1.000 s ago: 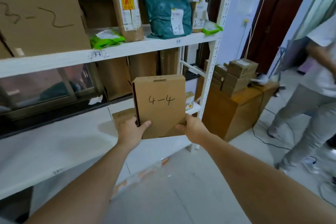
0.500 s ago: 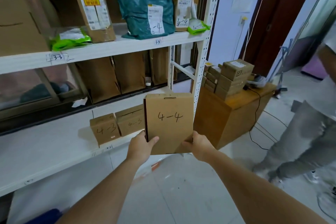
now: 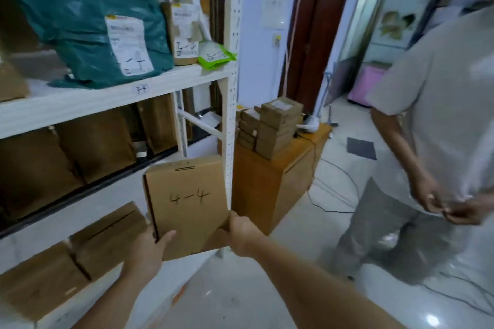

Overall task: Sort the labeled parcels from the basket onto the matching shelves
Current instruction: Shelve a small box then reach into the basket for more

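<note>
Head view: both hands, left hand (image 3: 145, 254) and right hand (image 3: 242, 232), grip the 4-4 parcel (image 3: 187, 205), now carried rightward to the lower shelf (image 3: 88, 211) end; placement appears imminent.

Both hands hold a flat cardboard box (image 3: 188, 203) marked "4-4" upright at lower centre of the frame, the left hand (image 3: 145, 251) gripping its lower left edge, the right hand (image 3: 242, 232) its lower right corner. Behind it stands a white shelf (image 3: 88, 100) tagged "3-4", carrying a green mailer bag (image 3: 88, 32) at upper left. Two cardboard boxes (image 3: 77, 256) sit at lower left. Another person (image 3: 438, 120) stands at right.
</note>
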The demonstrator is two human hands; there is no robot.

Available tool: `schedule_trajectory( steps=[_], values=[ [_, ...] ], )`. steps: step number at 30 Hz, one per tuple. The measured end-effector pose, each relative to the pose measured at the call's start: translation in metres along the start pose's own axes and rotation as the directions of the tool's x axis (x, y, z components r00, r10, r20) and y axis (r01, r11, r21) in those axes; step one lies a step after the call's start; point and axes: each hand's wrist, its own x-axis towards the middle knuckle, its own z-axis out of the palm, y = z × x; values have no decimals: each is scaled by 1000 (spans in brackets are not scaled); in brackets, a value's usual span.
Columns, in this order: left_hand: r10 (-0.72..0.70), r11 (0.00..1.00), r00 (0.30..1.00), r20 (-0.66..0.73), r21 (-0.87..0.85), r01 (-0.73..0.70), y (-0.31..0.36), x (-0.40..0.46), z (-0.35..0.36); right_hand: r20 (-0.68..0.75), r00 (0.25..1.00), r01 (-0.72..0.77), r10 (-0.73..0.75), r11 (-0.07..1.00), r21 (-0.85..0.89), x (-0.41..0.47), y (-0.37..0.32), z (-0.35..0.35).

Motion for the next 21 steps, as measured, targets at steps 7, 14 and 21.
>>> schedule_trajectory(
  steps=[7, 14, 21],
  values=[
    [59, 998, 996, 71, 22, -61, 53, 39, 58, -100, 992, -73, 76, 997, 34, 2, 41, -58],
    [91, 996, 994, 53, -29, -90, 88, 51, 79, -154, 986, -35, 59, 988, 152, 18, 53, -95],
    [99, 993, 995, -1, -57, -99, 89, 87, 41, -148, 988, -22, 53, 979, 203, 68, 22, -100]
  ],
)
